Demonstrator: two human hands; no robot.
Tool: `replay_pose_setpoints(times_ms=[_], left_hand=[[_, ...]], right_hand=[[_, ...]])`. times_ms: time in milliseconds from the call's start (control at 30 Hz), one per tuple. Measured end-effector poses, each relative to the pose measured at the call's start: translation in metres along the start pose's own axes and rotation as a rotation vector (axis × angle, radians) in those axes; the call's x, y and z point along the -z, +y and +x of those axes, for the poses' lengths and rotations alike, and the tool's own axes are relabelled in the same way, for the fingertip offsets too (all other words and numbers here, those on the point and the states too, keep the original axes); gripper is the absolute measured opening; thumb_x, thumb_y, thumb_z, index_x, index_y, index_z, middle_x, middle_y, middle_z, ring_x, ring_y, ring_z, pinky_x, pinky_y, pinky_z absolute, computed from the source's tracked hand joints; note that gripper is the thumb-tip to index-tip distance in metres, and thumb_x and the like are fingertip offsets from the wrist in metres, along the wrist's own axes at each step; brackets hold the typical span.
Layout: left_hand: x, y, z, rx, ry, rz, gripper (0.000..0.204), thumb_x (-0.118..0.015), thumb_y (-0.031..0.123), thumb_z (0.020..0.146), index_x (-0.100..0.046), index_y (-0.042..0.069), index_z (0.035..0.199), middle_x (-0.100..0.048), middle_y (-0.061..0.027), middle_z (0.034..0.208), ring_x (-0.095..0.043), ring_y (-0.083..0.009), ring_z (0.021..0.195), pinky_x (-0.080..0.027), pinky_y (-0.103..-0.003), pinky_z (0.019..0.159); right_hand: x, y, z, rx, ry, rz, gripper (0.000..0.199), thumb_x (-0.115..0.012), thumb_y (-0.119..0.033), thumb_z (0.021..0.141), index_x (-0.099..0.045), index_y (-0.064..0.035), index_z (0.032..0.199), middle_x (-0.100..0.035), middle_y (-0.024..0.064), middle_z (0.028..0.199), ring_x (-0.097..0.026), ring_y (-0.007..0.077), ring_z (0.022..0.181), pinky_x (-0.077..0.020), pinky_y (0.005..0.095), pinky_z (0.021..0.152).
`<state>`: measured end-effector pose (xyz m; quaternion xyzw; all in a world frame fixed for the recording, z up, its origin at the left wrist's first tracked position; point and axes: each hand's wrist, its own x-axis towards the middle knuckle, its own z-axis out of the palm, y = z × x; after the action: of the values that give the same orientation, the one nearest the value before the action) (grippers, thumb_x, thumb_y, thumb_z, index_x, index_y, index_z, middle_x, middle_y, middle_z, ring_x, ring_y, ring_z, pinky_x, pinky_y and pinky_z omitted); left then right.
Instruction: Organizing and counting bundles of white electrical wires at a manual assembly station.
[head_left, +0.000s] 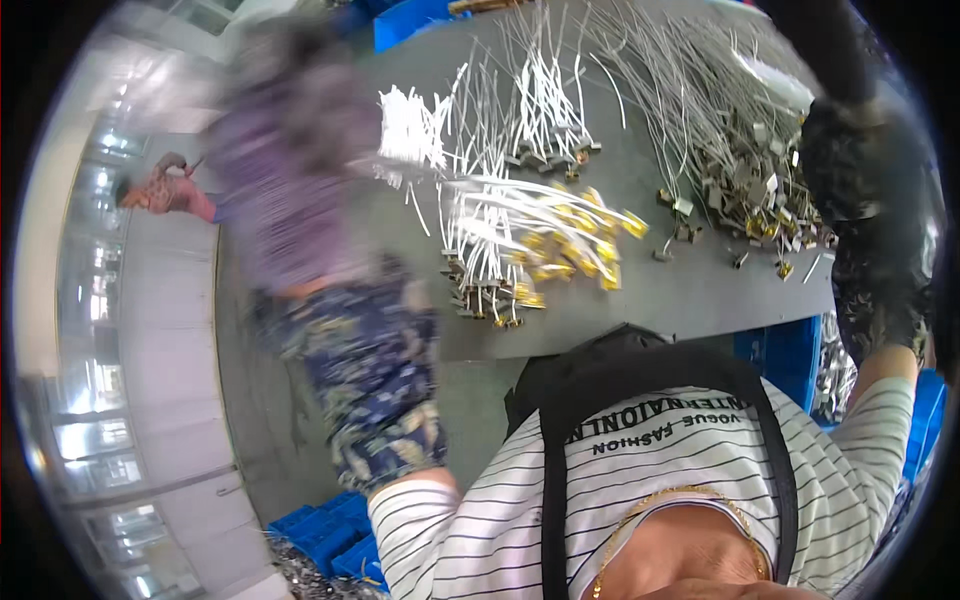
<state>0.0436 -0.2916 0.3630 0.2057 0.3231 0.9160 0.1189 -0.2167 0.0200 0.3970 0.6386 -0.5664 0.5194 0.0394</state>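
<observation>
A: Can you say what your left hand (322, 105), in its dark glove, is doing?
B: Only partly. It's smeared by motion blur; the long white wires with yellow-wrapped ends (540, 205) run up to its edge. Your fingers don't show, so I cannot tell how far they're curled or whether they grip.
A: Where do those wires lie?
B: Over the near part of the dark grey table (700, 295), overlapping other white wires with small metal ends (480, 285) and partly covering them.
A: And your right hand (825, 45)?
B: A dark shape running into the upper right rim, near the tangled heap of grey wires with metal connectors (755, 195). Its fingers are cut off; I cannot tell its opening or hold.
</observation>
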Motion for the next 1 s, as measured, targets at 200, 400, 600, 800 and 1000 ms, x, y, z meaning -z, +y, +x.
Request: replay_pose_setpoints(times_ms=[200, 400, 600, 800, 1000], left_hand=[[-0.061, 0.049, -0.097, -0.510, 0.440, 0.752, 0.034, -0.056, 0.018, 0.093, -0.058, -0.007, 0.116, -0.033, 0.0076, 0.051, -0.024, -0.0018, 0.036, -0.020, -0.016, 0.033], [0.023, 0.027, -0.160, -0.833, 1.372, 1.041, 0.027, -0.054, 0.020, 0.095, -0.061, -0.004, 0.106, -0.038, 0.0054, 0.053, -0.032, -0.0045, 0.043, -0.028, -0.020, 0.040], [0.054, -0.032, -0.207, -0.652, 2.051, 1.825, 0.053, -0.069, 0.035, 0.087, -0.053, -0.002, 0.121, -0.057, -0.0170, 0.116, -0.061, -0.0277, 0.098, -0.053, -0.037, 0.078], [0.136, -0.168, -0.130, -0.140, 1.830, 1.620, 0.052, -0.062, 0.038, 0.089, -0.052, 0.000, 0.124, -0.054, -0.0204, 0.122, -0.052, -0.0338, 0.115, -0.043, -0.045, 0.096], [0.241, -0.209, -0.055, 0.603, 1.174, 2.137, 0.077, -0.078, 0.047, 0.065, -0.050, 0.007, 0.125, -0.047, -0.0171, 0.129, -0.040, -0.0360, 0.124, -0.031, -0.055, 0.101]], right_hand=[[-0.080, 0.122, -0.150, -0.757, -0.152, 0.214, 0.024, -0.059, -0.021, 0.091, -0.065, 0.0004, 0.100, -0.061, 0.0025, 0.087, -0.052, 0.0064, 0.066, -0.0453, 0.0240, 0.060], [-0.160, 0.155, -0.231, -1.162, -0.112, 0.495, 0.022, -0.063, -0.018, 0.087, -0.063, 0.0013, 0.098, -0.061, 0.0023, 0.084, -0.057, 0.0082, 0.071, -0.0467, 0.0247, 0.060], [-0.195, 0.201, -0.201, -1.294, -0.063, 0.473, 0.031, -0.066, -0.025, 0.085, -0.065, 0.0000, 0.103, -0.063, 0.0035, 0.083, -0.056, 0.0095, 0.072, -0.0459, 0.0245, 0.065], [-0.217, 0.323, -0.141, -0.949, -0.025, -0.343, 0.049, -0.070, -0.040, 0.081, -0.065, 0.0028, 0.105, -0.066, 0.0150, 0.097, -0.062, 0.0212, 0.084, -0.0505, 0.0327, 0.069], [-0.308, 0.391, -0.037, -1.252, -0.305, -0.676, 0.081, -0.067, -0.064, 0.072, -0.059, 0.0094, 0.105, -0.067, 0.0174, 0.099, -0.065, 0.0329, 0.086, -0.0524, 0.0408, 0.082]])
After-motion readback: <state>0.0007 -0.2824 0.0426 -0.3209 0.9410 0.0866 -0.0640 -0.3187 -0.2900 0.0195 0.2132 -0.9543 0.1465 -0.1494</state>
